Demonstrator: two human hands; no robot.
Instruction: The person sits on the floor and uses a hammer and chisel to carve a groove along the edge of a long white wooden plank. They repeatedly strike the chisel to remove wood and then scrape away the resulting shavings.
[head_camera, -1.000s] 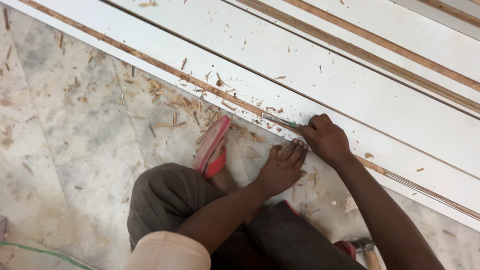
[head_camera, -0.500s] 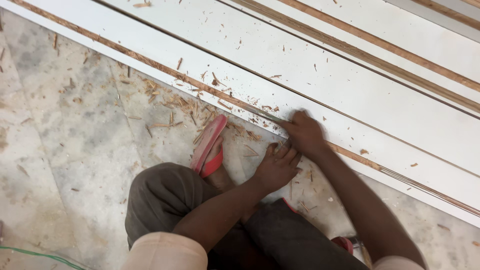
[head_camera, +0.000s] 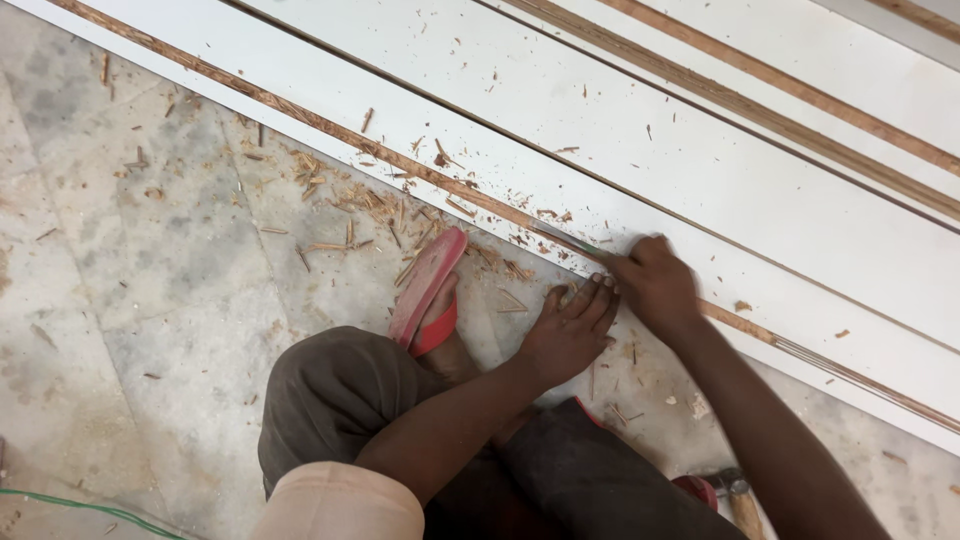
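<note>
Across the top of the view, from 10 o'clock down to 4 o'clock, long white boards with brown raw edges are lying side by side on the pale stone floor. Along the nearest board's brown edge strip, wood shavings are lying scattered over the floor at about 11 o'clock from the person's knee. At 6 o'clock the person is squatting, one foot in a red sandal pointing toward the boards. Just right of centre, the right hand is closing in a fist around a thin blade-like tool, whose tip is resting on the board edge at 10 o'clock from the fist. The left hand is lying open, fingers spread flat on the floor just below the board, holding nothing and touching the right hand. At 5 o'clock a wooden-handled hammer is lying on the floor.
</note>
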